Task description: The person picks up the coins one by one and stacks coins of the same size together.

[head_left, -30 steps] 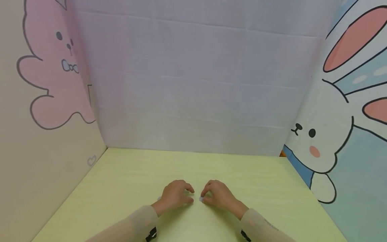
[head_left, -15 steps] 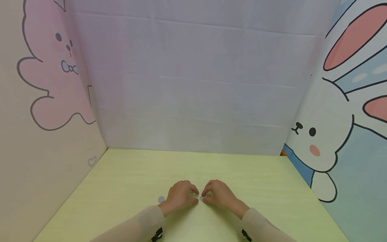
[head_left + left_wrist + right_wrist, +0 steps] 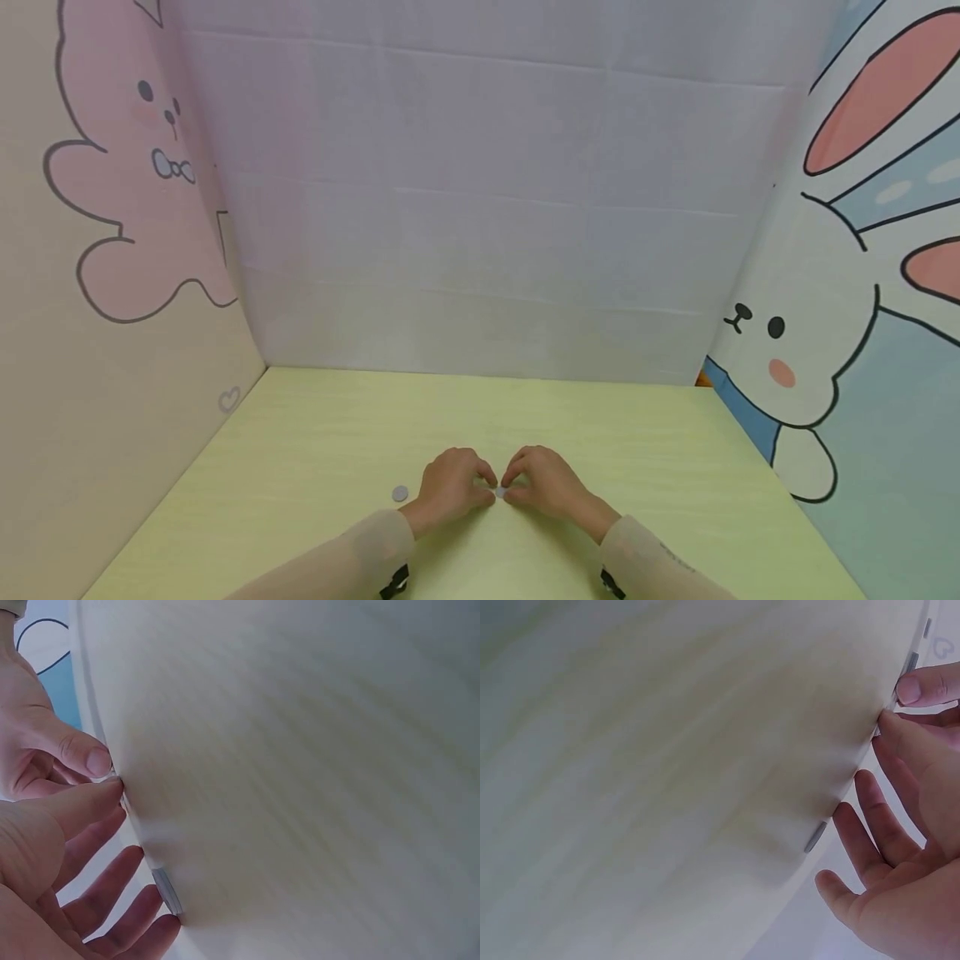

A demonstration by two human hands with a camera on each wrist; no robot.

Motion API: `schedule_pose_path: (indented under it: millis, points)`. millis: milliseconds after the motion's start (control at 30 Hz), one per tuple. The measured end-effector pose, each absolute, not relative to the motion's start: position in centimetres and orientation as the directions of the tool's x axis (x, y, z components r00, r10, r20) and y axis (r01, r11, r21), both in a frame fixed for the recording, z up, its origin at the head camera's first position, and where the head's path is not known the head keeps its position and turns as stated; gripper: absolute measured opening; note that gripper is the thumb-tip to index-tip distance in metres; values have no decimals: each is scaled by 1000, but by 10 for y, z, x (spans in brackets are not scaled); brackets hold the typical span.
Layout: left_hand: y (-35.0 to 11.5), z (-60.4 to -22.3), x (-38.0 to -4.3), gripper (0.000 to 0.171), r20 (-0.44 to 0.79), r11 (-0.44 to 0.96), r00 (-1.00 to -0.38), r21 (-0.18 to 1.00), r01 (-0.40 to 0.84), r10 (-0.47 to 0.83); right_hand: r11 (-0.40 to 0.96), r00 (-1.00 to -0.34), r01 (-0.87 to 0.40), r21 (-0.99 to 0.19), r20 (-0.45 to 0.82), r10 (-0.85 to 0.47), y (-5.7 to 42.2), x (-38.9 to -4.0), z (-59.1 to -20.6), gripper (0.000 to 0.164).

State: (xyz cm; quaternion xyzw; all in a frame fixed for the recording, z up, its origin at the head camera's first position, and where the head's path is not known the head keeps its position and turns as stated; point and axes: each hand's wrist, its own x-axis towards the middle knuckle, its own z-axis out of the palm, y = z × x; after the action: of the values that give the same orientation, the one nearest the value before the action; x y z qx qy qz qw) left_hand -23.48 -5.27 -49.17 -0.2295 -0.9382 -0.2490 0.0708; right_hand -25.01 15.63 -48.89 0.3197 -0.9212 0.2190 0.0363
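A small grey disc (image 3: 500, 492) lies flat on the table between both hands, partly covered by fingertips. The thumb and index finger of my right hand (image 3: 551, 485) pinch its right side. From the left, the thumb and index tip of my left hand (image 3: 453, 483) meet the disc's other edge. In the left wrist view another grey disc (image 3: 166, 890) sits beside the left hand's outer fingers. The right wrist view has a disc (image 3: 815, 837) near the right hand's outer fingers. In both wrist views the pinched disc is hidden by the fingertips.
A further grey disc (image 3: 400, 493) lies left of the left wrist. The pale yellow tabletop (image 3: 360, 425) meets a white back sheet (image 3: 480, 250). Side panels with a pink bear (image 3: 142, 208) and a white rabbit (image 3: 810, 350) flank it.
My left hand has slid right until its fingertips reach the middle disc, uncovering the disc at the left. The right hand has stayed nearly still.
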Motion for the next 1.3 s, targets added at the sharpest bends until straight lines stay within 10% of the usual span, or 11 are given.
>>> schedule_pose_path:
  millis: [1300]
  points:
    - [-48, -495, -237, 11, 293, 790, -879, 394, 470, 377, 678, -803, -588, -441, 216, -555, 176, -254, -471, 15]
